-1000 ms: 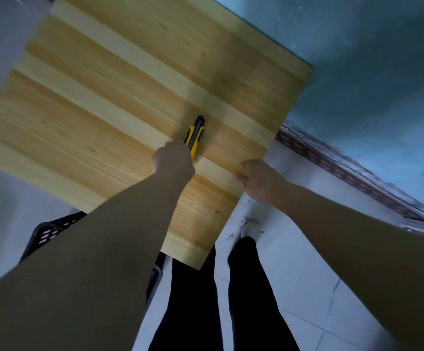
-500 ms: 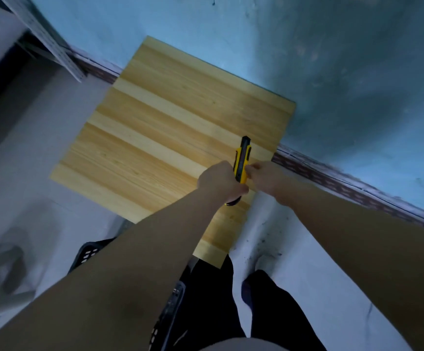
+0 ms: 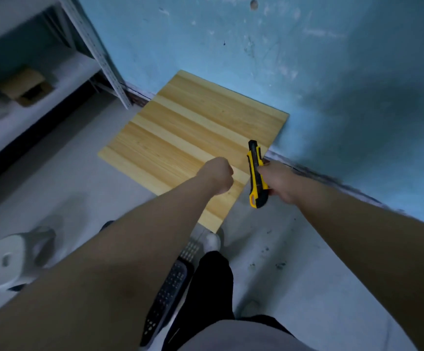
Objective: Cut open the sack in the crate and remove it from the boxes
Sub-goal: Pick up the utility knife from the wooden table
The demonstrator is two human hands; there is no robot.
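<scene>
While the right hand (image 3: pixel 278 182) grips the knife (image 3: pixel 256 173) beside the board (image 3: pixel 180 133), the left hand (image 3: pixel 218 177) curls empty. Cutting looks unstarted

The left forearm (image 3: pixel 130 249) covers most of the black crate (image 3: pixel 170 287), hiding its contents. Fingers of the right hand (image 3: pixel 280 182) lie behind the utility knife (image 3: pixel 255 173). The shelf (image 3: pixel 28 97) and a white object (image 3: pixel 10 259) at left are blurred.

No readable text, label or number anywhere, not even on the knife (image 3: pixel 256 173).
</scene>
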